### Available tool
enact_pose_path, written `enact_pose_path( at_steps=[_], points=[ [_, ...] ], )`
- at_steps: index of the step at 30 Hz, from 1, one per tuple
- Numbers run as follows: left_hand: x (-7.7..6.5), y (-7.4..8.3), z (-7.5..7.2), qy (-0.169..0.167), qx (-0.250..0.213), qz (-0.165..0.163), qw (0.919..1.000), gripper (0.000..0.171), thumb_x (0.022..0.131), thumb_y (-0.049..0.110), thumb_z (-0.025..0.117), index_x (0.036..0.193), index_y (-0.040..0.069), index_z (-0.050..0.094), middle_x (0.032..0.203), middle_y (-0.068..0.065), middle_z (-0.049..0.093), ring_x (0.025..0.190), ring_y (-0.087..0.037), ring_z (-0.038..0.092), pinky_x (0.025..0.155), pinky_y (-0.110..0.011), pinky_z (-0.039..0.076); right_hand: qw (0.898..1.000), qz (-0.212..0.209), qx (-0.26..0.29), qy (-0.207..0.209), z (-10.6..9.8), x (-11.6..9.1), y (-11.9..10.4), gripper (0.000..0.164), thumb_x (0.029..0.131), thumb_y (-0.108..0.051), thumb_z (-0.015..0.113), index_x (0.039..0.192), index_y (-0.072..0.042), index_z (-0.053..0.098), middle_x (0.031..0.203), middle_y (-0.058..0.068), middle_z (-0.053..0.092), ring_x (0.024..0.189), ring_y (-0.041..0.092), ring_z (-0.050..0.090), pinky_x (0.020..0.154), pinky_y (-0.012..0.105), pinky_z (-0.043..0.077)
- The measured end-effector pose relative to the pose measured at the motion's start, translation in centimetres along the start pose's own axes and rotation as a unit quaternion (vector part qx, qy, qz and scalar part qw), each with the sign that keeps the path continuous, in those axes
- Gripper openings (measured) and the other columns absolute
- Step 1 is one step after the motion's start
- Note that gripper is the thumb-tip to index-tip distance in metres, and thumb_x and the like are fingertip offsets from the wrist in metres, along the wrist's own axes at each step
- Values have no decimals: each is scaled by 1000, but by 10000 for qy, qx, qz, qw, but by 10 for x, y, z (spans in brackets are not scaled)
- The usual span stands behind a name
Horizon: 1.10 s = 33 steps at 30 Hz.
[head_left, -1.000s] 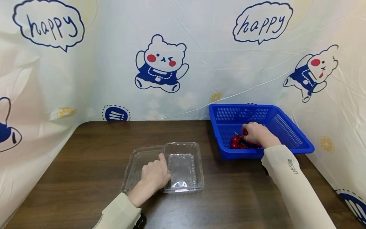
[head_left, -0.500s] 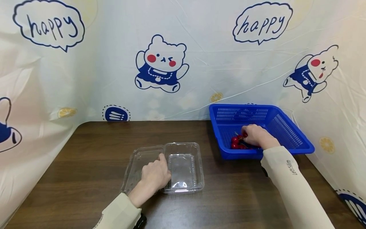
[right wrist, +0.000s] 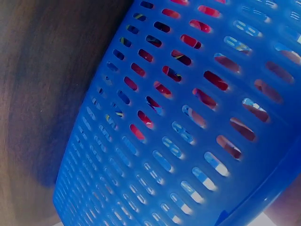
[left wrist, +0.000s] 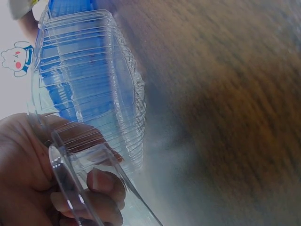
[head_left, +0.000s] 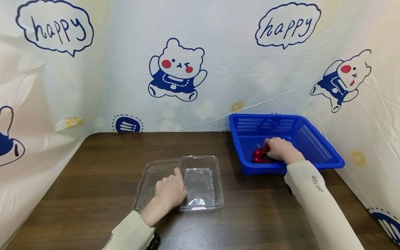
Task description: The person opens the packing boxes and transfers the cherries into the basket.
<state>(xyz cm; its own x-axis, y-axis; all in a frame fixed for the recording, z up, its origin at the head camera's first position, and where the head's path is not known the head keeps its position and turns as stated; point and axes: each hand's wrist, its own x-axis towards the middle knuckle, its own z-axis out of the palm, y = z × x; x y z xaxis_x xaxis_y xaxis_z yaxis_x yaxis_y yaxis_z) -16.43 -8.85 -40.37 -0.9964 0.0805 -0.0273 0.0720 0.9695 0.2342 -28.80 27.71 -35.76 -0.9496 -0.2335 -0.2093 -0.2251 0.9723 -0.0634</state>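
Note:
A clear plastic clamshell box [head_left: 200, 187] lies with its lid spread out to the left on the brown table. My left hand [head_left: 170, 191] grips it at the fold between lid and tray. In the left wrist view, curled fingers [left wrist: 106, 186] show through the clear plastic. Inside a blue basket [head_left: 312, 163], red cherries [head_left: 257, 156] with stems lie in a small pile. My right hand [head_left: 281, 149] reaches into this basket, its fingers curled down onto cherries. The fingertips are hidden in the head view. Through the basket's slots, the right wrist view shows red cherries [right wrist: 162, 88] near the hand.
The basket stands at the table's back right, close to the printed curtain [head_left: 218, 69] that surrounds the table [head_left: 93, 173]. Its slotted wall fills most of the right wrist view.
My right hand has sunk slightly lower among the cherries, and the cherry visible at its fingers is now more covered. The left hand and the box have stayed put.

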Motion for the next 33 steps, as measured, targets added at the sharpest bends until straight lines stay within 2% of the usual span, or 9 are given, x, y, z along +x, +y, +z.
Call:
enact_pose_path(
  at_steps=[5, 13, 23, 33],
  points=[
    [0, 1, 0, 8, 9, 7, 10000, 30, 79, 18, 59, 97, -1, 44, 75, -23, 70, 62, -37, 65, 50, -48, 49, 9999, 154, -43, 42, 1, -3, 4, 40, 84, -12, 63, 121, 2, 59, 115, 28, 64, 96, 40, 58, 88, 66, 47],
    [1, 1, 2, 6, 31, 8, 10000, 31, 79, 19, 59, 97, -1, 44, 77, -23, 70, 64, -38, 66, 51, -49, 49, 9999, 106, -107, 57, 1, -5, 8, 39, 85, -12, 62, 121, 3, 60, 114, 29, 64, 93, 38, 59, 86, 64, 48],
    [1, 3, 2, 9, 55, 10, 10000, 31, 79, 19, 59, 96, -1, 44, 77, -23, 70, 64, -38, 66, 51, -49, 49, 10000, 49, 21, -23, 4, -6, 9, 40, 88, -14, 62, 124, 3, 58, 121, 32, 61, 107, 47, 57, 92, 68, 43],
    [2, 4, 1, -76, 127, -30, 9999, 31, 79, 18, 57, 99, -3, 44, 76, -23, 70, 63, -37, 66, 51, -49, 49, 9999, 6, 118, 21, 3, -5, 6, 39, 90, -17, 61, 123, 2, 57, 120, 31, 62, 107, 46, 57, 92, 67, 44]
  ],
)
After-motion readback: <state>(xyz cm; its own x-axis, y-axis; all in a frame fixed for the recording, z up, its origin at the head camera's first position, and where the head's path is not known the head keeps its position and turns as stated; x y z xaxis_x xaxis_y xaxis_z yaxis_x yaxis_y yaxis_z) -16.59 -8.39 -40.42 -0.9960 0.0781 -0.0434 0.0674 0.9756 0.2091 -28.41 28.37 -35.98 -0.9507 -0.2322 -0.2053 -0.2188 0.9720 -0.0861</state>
